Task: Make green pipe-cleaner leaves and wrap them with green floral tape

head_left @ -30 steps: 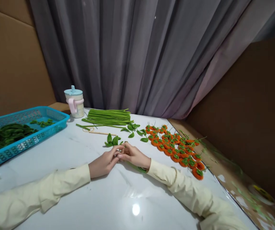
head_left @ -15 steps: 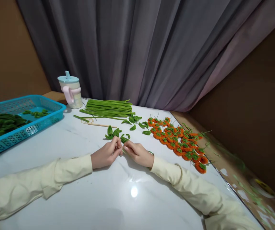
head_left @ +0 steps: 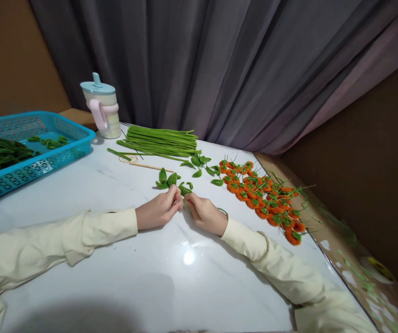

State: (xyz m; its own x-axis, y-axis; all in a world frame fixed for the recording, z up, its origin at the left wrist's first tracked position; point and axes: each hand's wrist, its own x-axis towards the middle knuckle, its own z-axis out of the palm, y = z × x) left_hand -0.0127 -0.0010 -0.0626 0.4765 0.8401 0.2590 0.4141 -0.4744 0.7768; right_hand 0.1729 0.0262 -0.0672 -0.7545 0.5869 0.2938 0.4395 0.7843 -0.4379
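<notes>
Left hand (head_left: 159, 208) and right hand (head_left: 206, 213) curl toward each other, nearly meeting.

Creased pale-cream sleeves (head_left: 110, 227), loose-fitting, long, plain wrist cuffs (head_left: 232, 231).

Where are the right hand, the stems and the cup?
Right hand (head_left: 206, 214), head view: back of the hand.
Stems (head_left: 160, 141), head view: middle of the bundle.
Cup (head_left: 108, 100), head view: body below the lid.
</notes>
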